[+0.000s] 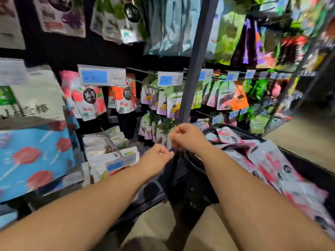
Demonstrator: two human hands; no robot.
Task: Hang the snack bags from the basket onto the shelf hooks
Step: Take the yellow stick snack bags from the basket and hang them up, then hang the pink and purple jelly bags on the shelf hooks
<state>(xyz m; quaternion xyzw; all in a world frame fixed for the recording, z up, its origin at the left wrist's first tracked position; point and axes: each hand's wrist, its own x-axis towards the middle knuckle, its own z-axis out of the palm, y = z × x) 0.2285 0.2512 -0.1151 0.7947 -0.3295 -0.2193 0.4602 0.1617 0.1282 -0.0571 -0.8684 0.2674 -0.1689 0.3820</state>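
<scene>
Starting far left with a big flat blue bag [34,160]: glossy film, red lollipop print, tilting toward the camera. Noting above it a matte cream bag [32,98] with dark printed characters. Moving right to glossy pink-and-white pouches [87,100] hanging under a clear plastic price tag [101,75] with a blue label. Catching thin metal shelf hooks [143,71] sticking out just beyond. Spotting lower down a thick row of white pouches [108,147], packed face to face on a rod.

Reaching in from bottom left with a bare forearm, wrist straight, left hand [157,156] back-up, fingers curled tight into a fist. Reaching in from bottom right likewise, right hand [186,136] slightly higher and farther out, fingers also curled, knuckles up, almost touching the left. Hovering both over the dark near corner of the basket. Blurring too much to tell whether either is pinching anything.

Passing a smooth grey upright post [196,60] behind the right hand. Noting shiny green, purple and orange pouches [224,98] hanging in rows right of it. Finding the snack bags [268,156], flat crinkly pink, white and grey film, heaped overlapping inside the black plastic basket [311,169] at lower right. Ending on beige floor [308,134] beyond the basket rim.
</scene>
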